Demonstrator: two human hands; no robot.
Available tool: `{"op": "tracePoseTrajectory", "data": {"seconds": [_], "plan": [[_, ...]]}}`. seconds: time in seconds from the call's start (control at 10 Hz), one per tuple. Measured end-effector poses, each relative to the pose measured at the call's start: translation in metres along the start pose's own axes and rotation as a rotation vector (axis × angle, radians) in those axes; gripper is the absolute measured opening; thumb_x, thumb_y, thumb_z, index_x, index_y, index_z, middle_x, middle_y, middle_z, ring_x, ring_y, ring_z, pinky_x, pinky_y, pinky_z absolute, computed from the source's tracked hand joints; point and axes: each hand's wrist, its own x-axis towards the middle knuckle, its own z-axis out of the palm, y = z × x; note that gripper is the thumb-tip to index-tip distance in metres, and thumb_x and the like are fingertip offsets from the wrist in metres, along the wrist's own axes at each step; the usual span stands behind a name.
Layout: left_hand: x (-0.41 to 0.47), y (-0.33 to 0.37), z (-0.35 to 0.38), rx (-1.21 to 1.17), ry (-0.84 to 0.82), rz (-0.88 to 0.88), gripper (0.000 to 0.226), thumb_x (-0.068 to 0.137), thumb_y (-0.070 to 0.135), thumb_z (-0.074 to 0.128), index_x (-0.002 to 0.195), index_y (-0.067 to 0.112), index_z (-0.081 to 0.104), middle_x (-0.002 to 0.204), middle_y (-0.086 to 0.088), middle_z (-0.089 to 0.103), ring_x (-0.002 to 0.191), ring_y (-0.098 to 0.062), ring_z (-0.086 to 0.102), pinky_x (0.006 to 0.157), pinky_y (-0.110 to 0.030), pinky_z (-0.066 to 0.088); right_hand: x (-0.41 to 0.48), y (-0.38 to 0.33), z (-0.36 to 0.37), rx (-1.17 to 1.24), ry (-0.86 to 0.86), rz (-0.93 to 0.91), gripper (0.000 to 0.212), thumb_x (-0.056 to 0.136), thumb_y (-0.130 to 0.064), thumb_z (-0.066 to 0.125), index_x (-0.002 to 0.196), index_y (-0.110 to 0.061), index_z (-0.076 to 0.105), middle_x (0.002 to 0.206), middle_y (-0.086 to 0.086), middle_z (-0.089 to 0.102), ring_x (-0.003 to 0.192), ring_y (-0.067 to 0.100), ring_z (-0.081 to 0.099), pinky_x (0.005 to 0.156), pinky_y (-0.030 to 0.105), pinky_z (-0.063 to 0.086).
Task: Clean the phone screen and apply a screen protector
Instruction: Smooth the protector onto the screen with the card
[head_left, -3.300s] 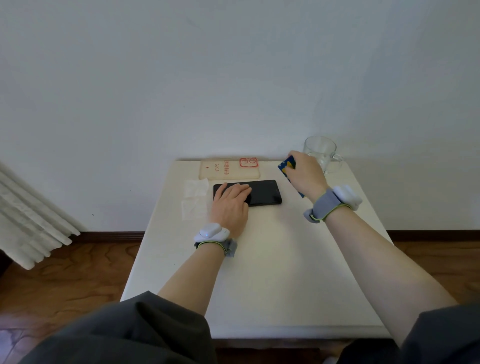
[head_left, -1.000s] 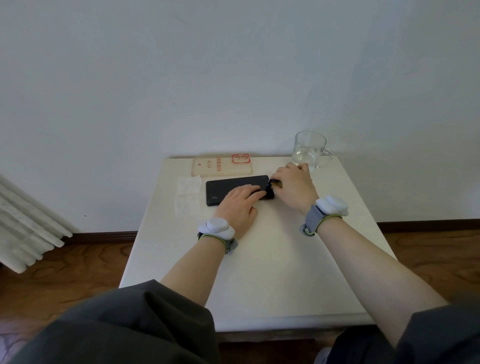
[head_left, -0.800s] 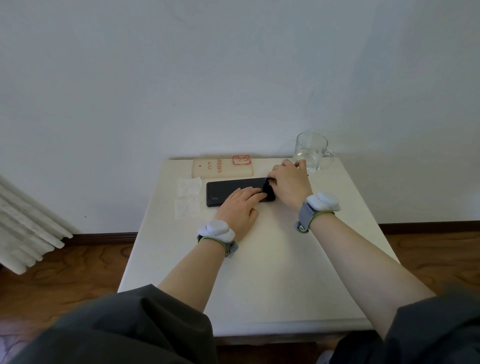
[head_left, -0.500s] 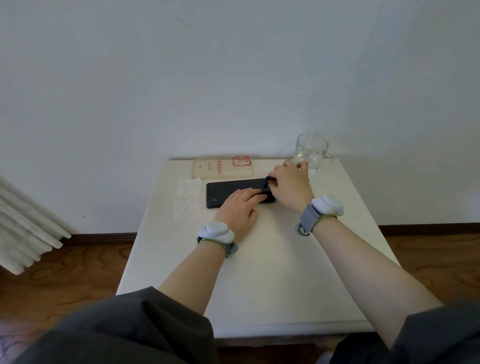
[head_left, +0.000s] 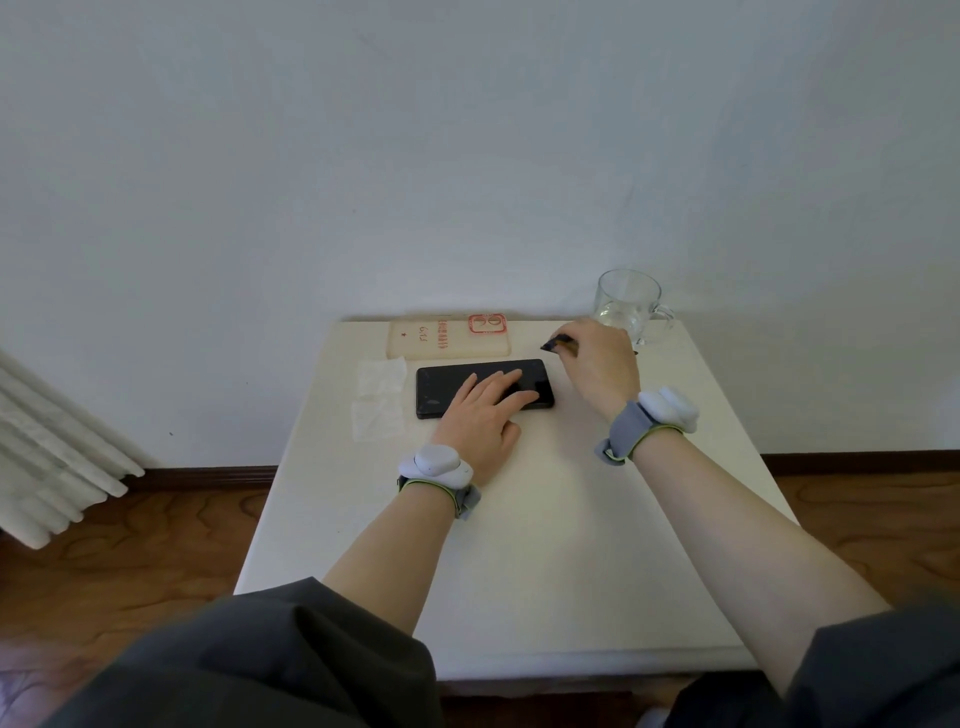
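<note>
A black phone (head_left: 441, 387) lies flat, screen up, near the far edge of the white table (head_left: 519, 545). My left hand (head_left: 483, 415) rests on it, its straight fingers spread over the right half of the screen. My right hand (head_left: 597, 364) hovers just past the phone's right end and pinches a small dark sticker (head_left: 556, 343), which is lifted clear of the phone. Two white wipes (head_left: 379, 400) lie left of the phone.
A clear phone case (head_left: 447, 340) with red print lies behind the phone against the wall. A glass mug (head_left: 628, 306) stands at the far right corner, close behind my right hand. A white radiator (head_left: 47, 467) stands at the left, above a wooden floor.
My right hand has lifted off the phone's right end and moved back and right with the small dark sticker. My left hand has stayed flat on the screen.
</note>
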Motion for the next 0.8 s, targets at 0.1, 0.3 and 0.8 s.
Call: {"op": "tracePoseTrajectory", "data": {"seconds": [0.1,0.3,0.8], "plan": [[0.002,0.0,0.002,0.014,-0.051,-0.024,0.05,0.095,0.017,0.035,0.143,0.029,0.035,0.154,0.003,0.027,0.145,-0.016,0.015,0.118,-0.035,-0.003,-0.007,-0.001,0.0,-0.016,-0.108,-0.083,0.023,0.091,-0.015,0.05,0.102,-0.016,0.07,0.104,0.006,0.07,0.098,0.03,0.062,0.093,0.04,0.042],[0.002,0.003,0.003,0.013,-0.062,-0.036,0.05,0.095,0.018,0.035,0.144,0.031,0.033,0.154,0.004,0.028,0.145,-0.015,0.014,0.118,-0.035,-0.003,-0.009,-0.01,0.009,-0.259,-0.128,-0.147,0.03,0.094,-0.011,0.04,0.104,-0.018,0.067,0.108,0.003,0.068,0.092,0.027,0.061,0.091,0.034,0.032],[0.002,0.001,0.003,0.0,-0.039,-0.042,0.05,0.095,0.018,0.036,0.143,0.032,0.035,0.153,0.005,0.029,0.145,-0.014,0.016,0.119,-0.035,-0.002,-0.001,-0.015,0.01,-0.296,-0.151,-0.153,0.028,0.093,-0.012,0.042,0.102,-0.017,0.068,0.105,0.003,0.069,0.096,0.028,0.06,0.09,0.036,0.031]]}}
